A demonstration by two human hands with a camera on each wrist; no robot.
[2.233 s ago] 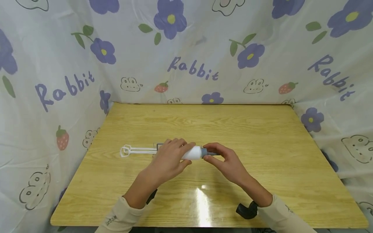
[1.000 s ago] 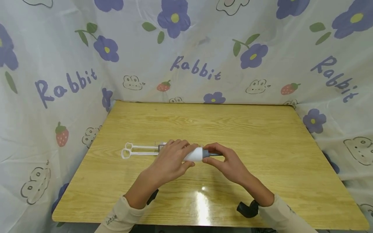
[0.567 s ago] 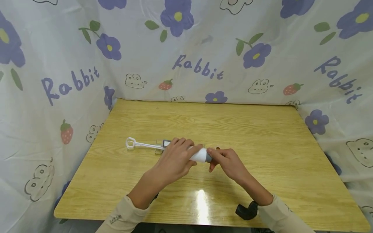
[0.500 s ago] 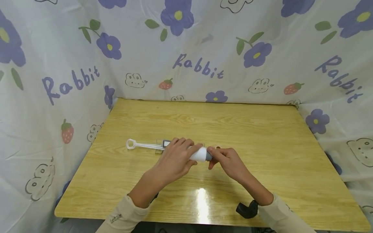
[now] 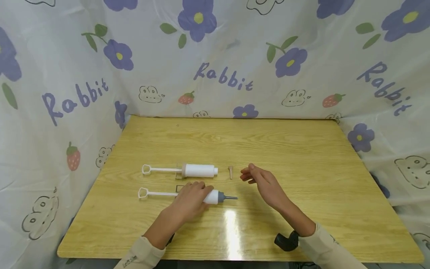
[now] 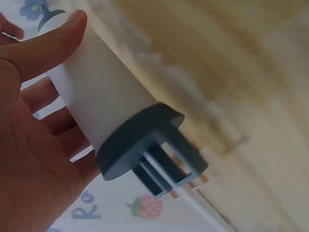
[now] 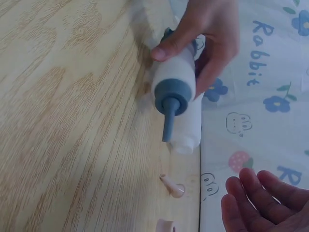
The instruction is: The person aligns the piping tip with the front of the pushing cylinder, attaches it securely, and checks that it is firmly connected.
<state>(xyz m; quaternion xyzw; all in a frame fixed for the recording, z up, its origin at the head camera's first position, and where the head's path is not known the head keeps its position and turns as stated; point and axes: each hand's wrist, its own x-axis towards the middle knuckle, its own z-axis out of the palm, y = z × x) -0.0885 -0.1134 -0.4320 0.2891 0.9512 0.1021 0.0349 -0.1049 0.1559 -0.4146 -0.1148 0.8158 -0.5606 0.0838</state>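
My left hand (image 5: 191, 198) grips the white barrel of a large plunger syringe with a grey nozzle cap (image 5: 220, 197) and grey collar (image 6: 140, 140). Its thin grey tip points right in the head view, and its white plunger handle (image 5: 143, 193) sticks out left. Behind it lies a second syringe (image 5: 199, 170), with a beige collar and no nozzle on its end. A small beige nozzle (image 5: 230, 172) lies just right of that end. Close to the nozzle, my right hand (image 5: 263, 183) hovers with loosely bent fingers and holds nothing.
A beige ring-like piece (image 7: 166, 225) shows at the bottom of the right wrist view. The wooden table (image 5: 319, 168) meets a printed cloth (image 5: 161, 74) at its back and sides. A black wrist mount (image 5: 286, 242) sits under the right forearm.
My right hand has let go of the grey nozzle end. The left hand has brought the grey-capped syringe nearer and slightly left, so the beige-collared syringe and beige nozzle now show.
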